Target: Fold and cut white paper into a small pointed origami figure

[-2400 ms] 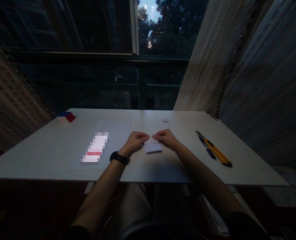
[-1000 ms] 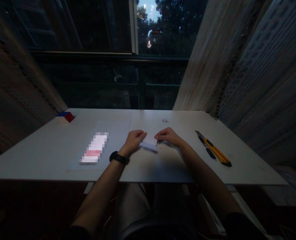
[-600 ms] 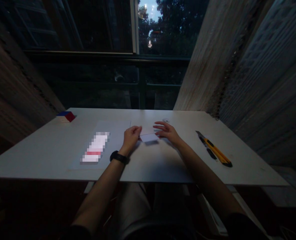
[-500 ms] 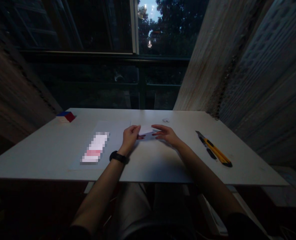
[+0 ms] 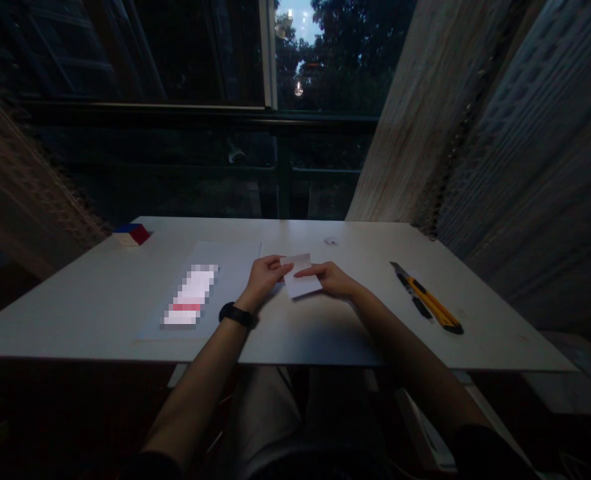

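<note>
A small white piece of paper (image 5: pixel 302 284) is held between my two hands above the middle of the desk, its face turned up toward me. My left hand (image 5: pixel 266 275) pinches its left side, thumb on top. From the other side my right hand (image 5: pixel 336 279) grips it, with a finger or thumb lying across its face and the other fingers hidden behind. A black watch band circles my left wrist. To the left, a larger white sheet (image 5: pixel 238 257) lies flat with a bright pixelated phone-shaped object (image 5: pixel 191 295) on it.
On the white desk (image 5: pixel 295 340), a yellow and black utility knife (image 5: pixel 438 305) lies at right beside a black pen (image 5: pixel 415 297). A small wiry item (image 5: pixel 330 241) rests at the back. A coloured puzzle cube (image 5: pixel 131 234) sits at the far left corner. Curtains flank the window.
The small paper has turned from nearly edge-on to showing its face. My right hand has closed from spread fingers onto the paper.
</note>
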Demonstrator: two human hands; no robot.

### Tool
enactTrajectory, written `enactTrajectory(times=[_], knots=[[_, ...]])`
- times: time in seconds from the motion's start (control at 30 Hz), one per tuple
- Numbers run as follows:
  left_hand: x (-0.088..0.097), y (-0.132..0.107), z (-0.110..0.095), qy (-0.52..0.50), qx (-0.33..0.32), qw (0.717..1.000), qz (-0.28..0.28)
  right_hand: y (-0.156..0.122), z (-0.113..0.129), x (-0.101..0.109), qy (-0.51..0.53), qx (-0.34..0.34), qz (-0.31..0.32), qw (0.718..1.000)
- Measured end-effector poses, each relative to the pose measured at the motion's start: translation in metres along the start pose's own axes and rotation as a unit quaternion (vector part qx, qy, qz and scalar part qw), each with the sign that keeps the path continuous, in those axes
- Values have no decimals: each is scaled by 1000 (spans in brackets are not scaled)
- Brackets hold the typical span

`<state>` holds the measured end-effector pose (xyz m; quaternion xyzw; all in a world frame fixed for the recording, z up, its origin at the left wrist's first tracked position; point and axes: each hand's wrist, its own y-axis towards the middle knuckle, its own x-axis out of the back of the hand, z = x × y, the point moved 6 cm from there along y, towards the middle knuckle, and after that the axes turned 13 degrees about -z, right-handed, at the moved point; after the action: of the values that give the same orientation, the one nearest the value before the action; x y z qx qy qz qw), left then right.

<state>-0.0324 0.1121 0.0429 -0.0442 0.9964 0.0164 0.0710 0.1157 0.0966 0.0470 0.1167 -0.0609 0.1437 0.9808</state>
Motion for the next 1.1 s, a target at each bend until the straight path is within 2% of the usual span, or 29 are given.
enactTrajectory(times=[0.1,0.33,0.43,0.57,0.87,1.1], knots=[[-1,-2,0,1,3,1000,10,-1,1,0,-8,-2,15,1000],[0,-2,-3,0,-7,1000,-1,-4,-9,-3,57,-84,9,995],[2,0,-3,6,-17,1000,-9,-3,-14,-3,87,-105,-19,991],[0,0,-1,-1,-14,1000,10,0,-18,-1,138,-120,-63,981],[-7,-3,3,6,7,998,68,5,-25,5,122,-112,-179,970],[-6,-4,-1,81,-46,994,63,6,-25,5,107,-88,-197,970]])
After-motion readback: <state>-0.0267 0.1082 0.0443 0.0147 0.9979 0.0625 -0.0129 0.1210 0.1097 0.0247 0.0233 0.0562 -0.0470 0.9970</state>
